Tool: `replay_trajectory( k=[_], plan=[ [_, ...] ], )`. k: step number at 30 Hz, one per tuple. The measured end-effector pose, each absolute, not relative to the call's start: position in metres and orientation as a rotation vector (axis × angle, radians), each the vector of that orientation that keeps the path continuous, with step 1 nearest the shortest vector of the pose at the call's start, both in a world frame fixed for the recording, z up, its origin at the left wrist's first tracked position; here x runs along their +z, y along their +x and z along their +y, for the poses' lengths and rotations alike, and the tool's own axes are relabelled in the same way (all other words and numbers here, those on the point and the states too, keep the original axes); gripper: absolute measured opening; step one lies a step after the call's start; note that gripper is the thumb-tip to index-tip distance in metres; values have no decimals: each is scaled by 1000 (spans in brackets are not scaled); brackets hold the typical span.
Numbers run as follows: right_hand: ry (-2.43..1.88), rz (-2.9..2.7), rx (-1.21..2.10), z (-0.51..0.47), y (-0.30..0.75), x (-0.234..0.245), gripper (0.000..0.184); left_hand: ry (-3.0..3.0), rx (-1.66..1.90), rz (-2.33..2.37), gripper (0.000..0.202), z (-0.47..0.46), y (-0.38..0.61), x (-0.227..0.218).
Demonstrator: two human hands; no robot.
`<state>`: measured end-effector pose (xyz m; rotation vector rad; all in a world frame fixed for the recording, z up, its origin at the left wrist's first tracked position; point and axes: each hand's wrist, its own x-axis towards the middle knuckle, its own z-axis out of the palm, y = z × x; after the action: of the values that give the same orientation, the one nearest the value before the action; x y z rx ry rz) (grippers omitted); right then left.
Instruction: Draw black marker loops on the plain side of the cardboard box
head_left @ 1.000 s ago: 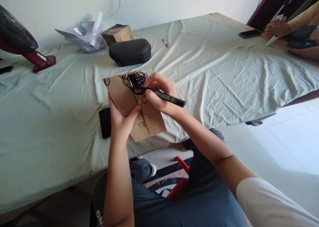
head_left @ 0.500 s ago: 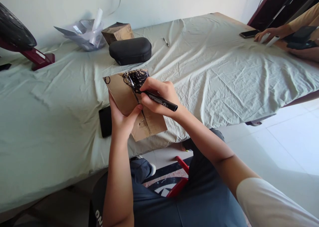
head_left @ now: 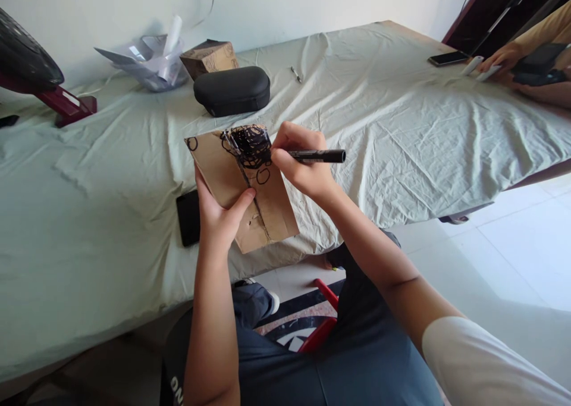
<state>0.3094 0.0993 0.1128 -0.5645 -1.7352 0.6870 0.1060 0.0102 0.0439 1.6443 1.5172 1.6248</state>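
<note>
1. Cardboard [head_left: 270, 207]. Flat piece near the cloth's [head_left: 379, 126] front edge, tilt uncertain; its middle is my clock centre, twelve pointing away from the wearer. Dark line down its face.
2. Right hand [head_left: 307, 171]. At two o'clock. I log the main change here: half a second ago it covered the upper face; now it has swung out to the right edge.
3. Marker [head_left: 328, 156]. Black, pinched between the right thumb and forefinger, no gap visible. It lies nearly level now, tail toward three o'clock. Tip hidden by the fingers; I cannot tell whether it touches.
4. Scribble [head_left: 253, 144]. Dense black tangle, between twelve and one, more open to my view with the hand aside.
5. Small loop [head_left: 263, 176]. At two o'clock, covered half a second ago, now plainly readable. My judgement: the inked face can be checked, marking at the edge either under way or paused.
6. Left hand [head_left: 223, 216]. At seven to eight o'clock, unchanged. Thumb laid across the face, remaining fingers mostly hidden around the left edge; grip appears firm, so the cardboard has scarcely moved.
7. Black case [head_left: 232, 91]. At twelve o'clock, beyond the cardboard, apart from it.
</note>
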Motion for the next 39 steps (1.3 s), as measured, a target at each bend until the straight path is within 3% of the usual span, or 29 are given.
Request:
replay_trajectory(
  k=[7, 17, 32, 39],
  plan=[
    [-619, -1681, 775, 106, 310, 110, 25, 1615, 1664, 1501, 110, 10, 111, 44],
    [-642, -1918, 398, 83, 312, 114, 12, 1589, 1654, 1457, 116, 8, 112, 43],
    [-688, -1676, 470, 101, 310, 108, 29, 1615, 1672, 1500, 113, 9, 111, 39],
    [-680, -1773, 414, 91, 314, 113, 22, 1613, 1676, 1495, 115, 10, 109, 37]
  ],
)
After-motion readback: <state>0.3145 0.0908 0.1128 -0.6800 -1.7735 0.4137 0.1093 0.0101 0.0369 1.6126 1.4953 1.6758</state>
